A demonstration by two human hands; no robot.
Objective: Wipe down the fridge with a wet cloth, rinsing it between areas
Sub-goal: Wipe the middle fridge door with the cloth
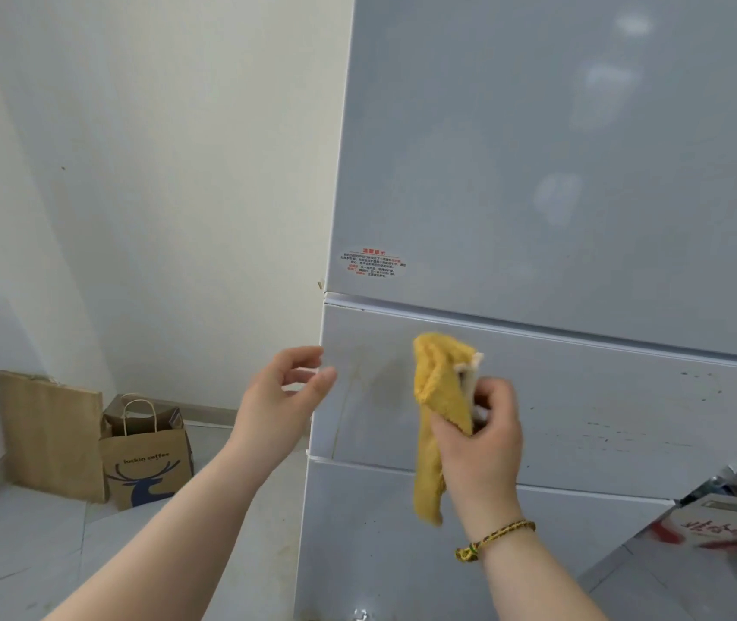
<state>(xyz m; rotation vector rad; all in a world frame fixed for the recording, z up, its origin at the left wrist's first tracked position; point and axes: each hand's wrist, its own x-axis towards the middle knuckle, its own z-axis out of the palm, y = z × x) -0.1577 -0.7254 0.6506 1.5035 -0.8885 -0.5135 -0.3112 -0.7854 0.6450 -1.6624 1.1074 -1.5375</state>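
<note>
Head view: your right hand (485,445) grips yellow cloth (436,396) before fridge (537,172); left hand (279,396) relaxed, empty, at fridge's left edge. Deer-print paper bag (147,463) left of fridge, contents unclear.

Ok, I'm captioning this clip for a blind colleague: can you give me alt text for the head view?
A person's right hand grips a yellow cloth in front of the middle door of a pale grey fridge, the left hand open by that door's left edge. Two brown paper bags stand by the wall.
</note>
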